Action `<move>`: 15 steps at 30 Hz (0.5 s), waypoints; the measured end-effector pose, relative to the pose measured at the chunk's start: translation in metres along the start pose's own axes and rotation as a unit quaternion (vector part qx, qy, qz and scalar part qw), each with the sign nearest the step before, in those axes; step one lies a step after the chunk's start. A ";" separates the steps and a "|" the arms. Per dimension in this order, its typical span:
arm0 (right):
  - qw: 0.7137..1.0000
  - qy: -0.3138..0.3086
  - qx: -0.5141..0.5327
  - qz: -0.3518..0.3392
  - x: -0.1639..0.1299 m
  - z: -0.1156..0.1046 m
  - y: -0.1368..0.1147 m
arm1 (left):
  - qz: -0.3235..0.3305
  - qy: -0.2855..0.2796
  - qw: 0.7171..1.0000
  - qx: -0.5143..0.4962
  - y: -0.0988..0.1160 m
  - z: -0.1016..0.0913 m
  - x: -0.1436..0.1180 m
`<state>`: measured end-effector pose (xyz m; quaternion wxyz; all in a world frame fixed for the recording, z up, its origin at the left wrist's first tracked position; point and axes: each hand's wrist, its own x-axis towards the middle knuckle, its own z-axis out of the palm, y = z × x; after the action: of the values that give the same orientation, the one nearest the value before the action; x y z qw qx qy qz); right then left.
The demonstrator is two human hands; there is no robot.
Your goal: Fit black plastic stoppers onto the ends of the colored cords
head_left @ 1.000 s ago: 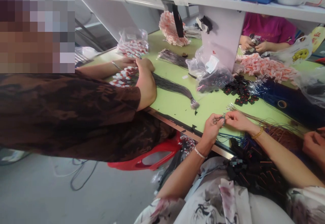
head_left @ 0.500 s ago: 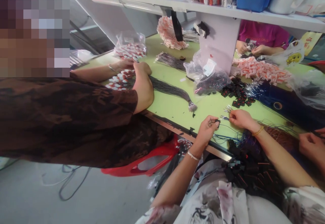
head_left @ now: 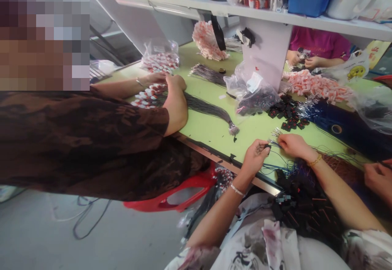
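At the near edge of the light green desk (head_left: pixel 211 129), we hold our left hand (head_left: pixel 255 157) and right hand (head_left: pixel 292 144) close together, just above the surface. Our left fingers are pressed together, pinching a small dark connector piece (head_left: pixel 267 146), and our right fingers pinch the end of a thin blue wire (head_left: pixel 275 143) that meets it. The wire runs back towards a loose tangle of blue and dark wires (head_left: pixel 280 166) lying at the desk's near edge beneath our wrists. A heap of black connectors with wires (head_left: pixel 303 204) rests in our lap, just below that edge.

Further in on the desk lies a scatter of small black and red plastic housings (head_left: pixel 288 112), beside a clear plastic bag of dark parts (head_left: pixel 252 92). A bundle of grey wires (head_left: pixel 211 110) stretches across the desk's middle. At the left edge, a person in a dark brown patterned sleeve (head_left: pixel 92 139) rests both hands on a pile of red and white parts (head_left: pixel 150 94). Across the desk another person's hands (head_left: pixel 303 59) work near a heap of pink and white pieces (head_left: pixel 318 85). A red plastic stool (head_left: pixel 171 190) stands below the desk.
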<state>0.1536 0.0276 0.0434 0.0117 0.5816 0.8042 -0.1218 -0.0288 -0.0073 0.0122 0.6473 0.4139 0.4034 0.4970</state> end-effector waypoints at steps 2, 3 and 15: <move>1.000 0.012 0.006 0.002 0.000 -0.001 0.002 | -0.010 -0.003 1.000 -0.010 0.000 0.002 0.000; 1.000 0.020 0.013 0.002 -0.001 -0.001 0.004 | -0.017 -0.003 1.000 -0.017 0.000 0.004 0.000; 0.922 0.087 0.369 -0.078 -0.004 -0.007 -0.007 | -0.105 0.000 0.969 -0.223 -0.008 0.014 0.005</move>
<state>0.1489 0.0236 0.0518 -0.2834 0.4883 0.7433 -0.3587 -0.0121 -0.0053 0.0091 0.7717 0.2140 0.3235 0.5041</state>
